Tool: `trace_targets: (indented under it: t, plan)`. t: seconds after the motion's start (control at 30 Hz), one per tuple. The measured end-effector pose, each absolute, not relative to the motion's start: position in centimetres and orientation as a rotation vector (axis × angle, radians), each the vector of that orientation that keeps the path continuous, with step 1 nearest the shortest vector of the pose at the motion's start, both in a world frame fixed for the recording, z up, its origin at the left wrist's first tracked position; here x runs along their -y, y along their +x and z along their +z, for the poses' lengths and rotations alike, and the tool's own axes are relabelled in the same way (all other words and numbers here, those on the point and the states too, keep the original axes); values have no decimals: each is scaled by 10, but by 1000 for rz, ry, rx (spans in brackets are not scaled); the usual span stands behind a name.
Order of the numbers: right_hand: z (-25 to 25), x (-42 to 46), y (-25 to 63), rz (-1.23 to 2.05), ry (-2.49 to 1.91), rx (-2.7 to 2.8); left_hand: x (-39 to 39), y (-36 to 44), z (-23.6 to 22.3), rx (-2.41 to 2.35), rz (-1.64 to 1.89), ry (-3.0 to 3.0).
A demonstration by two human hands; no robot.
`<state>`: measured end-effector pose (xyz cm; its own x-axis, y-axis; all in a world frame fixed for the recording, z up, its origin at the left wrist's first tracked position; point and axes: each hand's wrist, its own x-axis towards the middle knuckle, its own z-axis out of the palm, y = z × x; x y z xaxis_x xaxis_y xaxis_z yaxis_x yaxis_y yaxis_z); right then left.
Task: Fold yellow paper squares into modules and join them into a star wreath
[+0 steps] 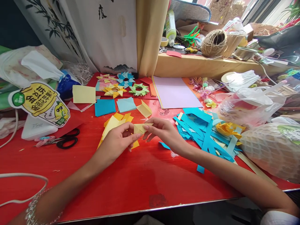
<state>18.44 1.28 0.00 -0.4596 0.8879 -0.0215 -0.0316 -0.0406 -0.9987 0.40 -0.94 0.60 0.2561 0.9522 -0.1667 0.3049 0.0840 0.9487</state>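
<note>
Between my two hands is a small pale yellow folded paper piece [140, 128], raised above the red table. My left hand [120, 136] pinches its left end between thumb and fingers. My right hand [161, 131] grips the right end the same way. Yellow paper sheets [112, 122] lie partly hidden behind my left hand. Just beyond my hands rests another pale yellow folded piece [144, 109]. Close by are a stack of blue squares [105, 107] and a stack of light blue squares [126, 104].
Finished folded paper rings [126, 80] sit at the back. Blue paper strips [199, 128] heap up on the right, beside a netted bundle [269, 150]. Black-handled scissors [67, 139] lie left. Lilac sheets [175, 92] are behind. A white cable [25, 175] curls at the left edge.
</note>
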Motion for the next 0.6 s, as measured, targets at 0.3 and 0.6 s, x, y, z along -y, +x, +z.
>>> trace_targets:
  t: [0.3,0.6]
  plan:
    - [-7,-11,180,1688,-886,1497,12,10,10,-1238,915,1242]
    - [-7,-7,181,1718,-884,1615,12,5,1,-1286,917,1400]
